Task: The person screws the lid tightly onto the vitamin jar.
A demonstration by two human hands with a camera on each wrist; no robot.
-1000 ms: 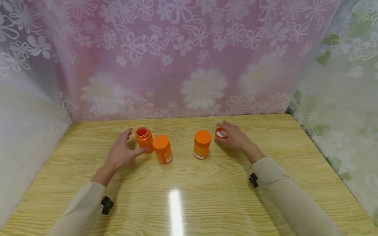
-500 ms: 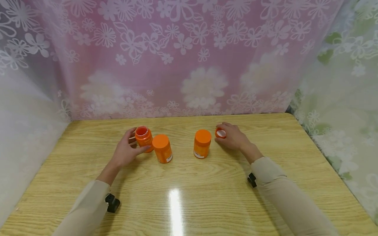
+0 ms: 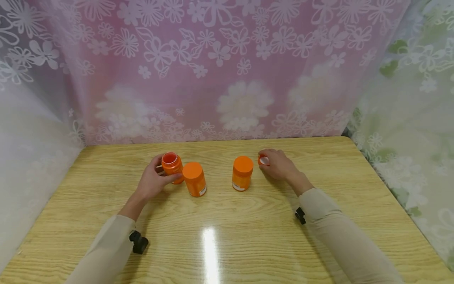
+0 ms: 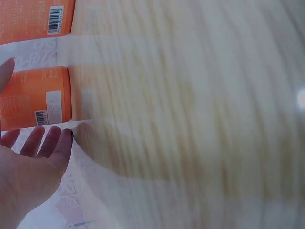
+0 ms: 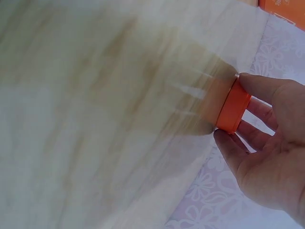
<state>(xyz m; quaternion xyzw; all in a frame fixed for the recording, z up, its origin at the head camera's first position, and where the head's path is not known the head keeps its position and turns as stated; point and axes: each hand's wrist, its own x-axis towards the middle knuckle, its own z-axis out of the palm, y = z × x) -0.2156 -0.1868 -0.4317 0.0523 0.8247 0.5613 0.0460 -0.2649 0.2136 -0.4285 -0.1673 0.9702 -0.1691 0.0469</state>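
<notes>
An uncapped orange jar [image 3: 172, 167] stands upright at the back left, its red rim bare. My left hand [image 3: 152, 181] is around it, thumb along the near side and fingers on the left side. In the left wrist view, a narrow gap shows between the fingertips and the jar [image 4: 35, 98]. At the right, my right hand [image 3: 278, 165] pinches an orange screw lid [image 3: 263, 160] by its edge. The lid [image 5: 233, 107] lies on the table with its white inner face up, held between thumb and fingers in the right wrist view.
A capped orange jar [image 3: 194, 179] stands close to the uncapped one, on its right. Another capped jar [image 3: 242, 173] is left of my right hand. The wooden table [image 3: 248, 232] ends at a floral curtain [image 3: 227, 79] behind.
My left hand has moved right and forward until it surrounds the uncapped jar. The right fingers have closed in on the lid, which hardly moved. Both capped jars stayed put.
</notes>
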